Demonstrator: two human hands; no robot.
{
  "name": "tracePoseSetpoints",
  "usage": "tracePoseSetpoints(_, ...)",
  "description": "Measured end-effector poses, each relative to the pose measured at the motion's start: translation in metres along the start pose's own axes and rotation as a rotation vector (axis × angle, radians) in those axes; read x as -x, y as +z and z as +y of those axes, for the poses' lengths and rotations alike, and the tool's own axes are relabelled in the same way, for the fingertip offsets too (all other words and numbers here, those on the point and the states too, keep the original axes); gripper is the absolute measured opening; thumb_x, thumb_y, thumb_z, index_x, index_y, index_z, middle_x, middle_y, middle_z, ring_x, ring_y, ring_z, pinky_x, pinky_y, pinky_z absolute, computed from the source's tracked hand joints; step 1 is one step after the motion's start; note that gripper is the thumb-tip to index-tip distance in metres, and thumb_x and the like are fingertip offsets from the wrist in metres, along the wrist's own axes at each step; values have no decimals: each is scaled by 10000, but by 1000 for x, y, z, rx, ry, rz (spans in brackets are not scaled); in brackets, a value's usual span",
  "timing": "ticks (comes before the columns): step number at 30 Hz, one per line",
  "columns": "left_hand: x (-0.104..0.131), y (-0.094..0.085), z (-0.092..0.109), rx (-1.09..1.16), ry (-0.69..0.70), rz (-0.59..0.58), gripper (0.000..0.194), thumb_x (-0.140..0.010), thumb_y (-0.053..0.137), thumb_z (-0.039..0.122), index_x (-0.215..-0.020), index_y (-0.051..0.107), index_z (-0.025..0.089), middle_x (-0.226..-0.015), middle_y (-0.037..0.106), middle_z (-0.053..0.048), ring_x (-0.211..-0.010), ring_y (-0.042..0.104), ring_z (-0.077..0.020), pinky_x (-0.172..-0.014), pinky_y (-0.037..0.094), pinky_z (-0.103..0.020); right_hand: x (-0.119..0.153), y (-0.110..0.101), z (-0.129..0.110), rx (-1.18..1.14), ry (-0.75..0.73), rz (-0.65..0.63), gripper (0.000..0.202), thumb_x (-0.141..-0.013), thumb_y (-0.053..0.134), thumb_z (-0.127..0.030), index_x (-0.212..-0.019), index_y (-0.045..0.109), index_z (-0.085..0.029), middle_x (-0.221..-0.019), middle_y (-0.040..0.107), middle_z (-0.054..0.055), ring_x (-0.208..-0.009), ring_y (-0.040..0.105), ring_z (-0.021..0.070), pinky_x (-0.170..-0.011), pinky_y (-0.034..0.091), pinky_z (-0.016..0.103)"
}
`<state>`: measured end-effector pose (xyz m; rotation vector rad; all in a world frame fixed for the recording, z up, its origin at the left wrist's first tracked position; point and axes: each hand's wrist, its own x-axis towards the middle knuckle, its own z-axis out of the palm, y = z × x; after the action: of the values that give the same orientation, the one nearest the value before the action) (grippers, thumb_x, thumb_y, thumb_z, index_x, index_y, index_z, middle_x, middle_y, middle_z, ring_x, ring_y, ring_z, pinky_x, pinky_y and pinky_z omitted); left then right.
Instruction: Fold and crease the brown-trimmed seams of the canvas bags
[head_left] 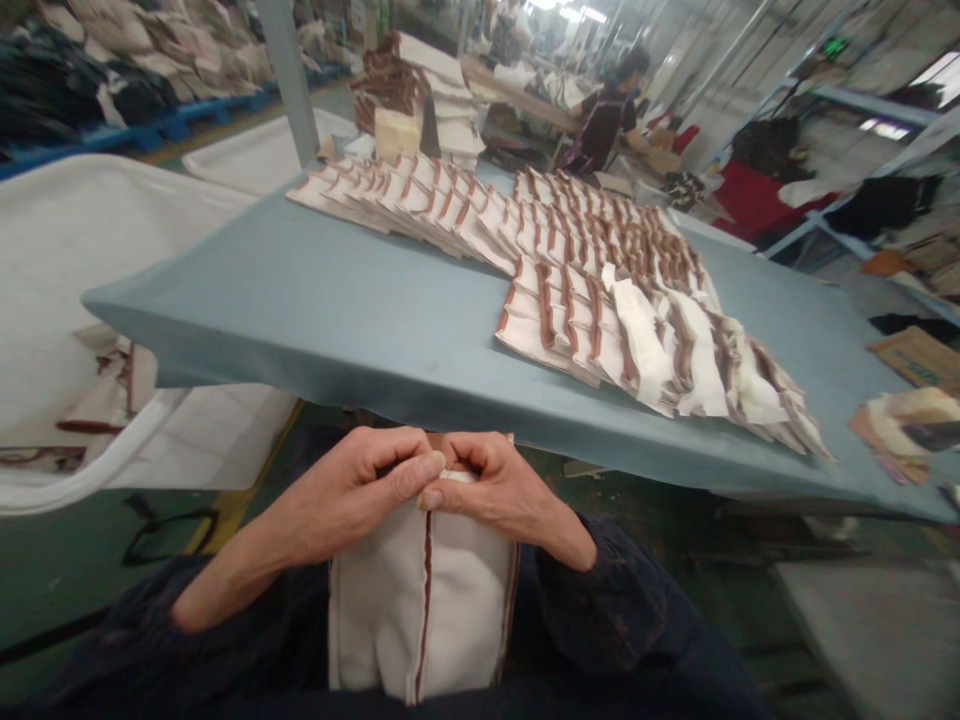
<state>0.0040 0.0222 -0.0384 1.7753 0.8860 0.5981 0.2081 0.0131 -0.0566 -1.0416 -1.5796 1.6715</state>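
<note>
A cream fabric piece (pixel 469 590) with a dark red-brown seam down its middle hangs upright in front of my body. My left hand (pixel 356 490) grips its top edge, thumb on the near side and fingers curled behind. Right beside it, my right hand (pixel 499 490) pinches the same edge, and the two thumbs nearly meet above the seam. The fingertips behind the cloth are hidden. Past my hands runs the near edge of a table (pixel 300 290) covered in blue-grey sheeting.
Rows of similar cream pieces with brown edges (pixel 555 320) lie overlapped on the table. A large white bin (pixel 82 230) with some pieces inside stands at the left. Stacked fabric (pixel 442 90) sits at the table's far end. Another person (pixel 600 120) works in the background.
</note>
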Motion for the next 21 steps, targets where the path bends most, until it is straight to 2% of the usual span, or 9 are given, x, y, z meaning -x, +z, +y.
tracePoseSetpoints(5,0,4,-5,59,-51,1,428,-1011,540,477,-693,537,192,-660,515,39,-627,421,-125,-576,382,-223,1,0,1,23,51,7,653,-704,903,-683,-640,453,-214,-633,336,-81,-610,268,92,-554,202,276)
tracePoseSetpoints(13,-6,14,-20,180,-104,8,474,-959,587,553,-663,508,192,-646,436,48,-618,375,-116,-561,324,-217,3,2,12,48,88,37,638,-733,860,-731,-681,506,-202,-668,396,-67,-645,324,100,-582,244,271)
tracePoseSetpoints(17,-5,23,-36,297,-226,30,535,-899,662,655,-683,509,190,-661,419,52,-618,350,-113,-542,290,-211,1,1,26,43,138,63,666,-736,848,-740,-671,449,-210,-662,352,-79,-629,282,91,-561,214,268)
tracePoseSetpoints(21,2,30,-49,399,-338,1,555,-849,711,704,-751,568,176,-705,484,32,-641,381,-122,-540,310,-209,1,4,37,55,184,36,667,-739,857,-722,-673,432,-212,-665,353,-75,-629,285,92,-558,196,277)
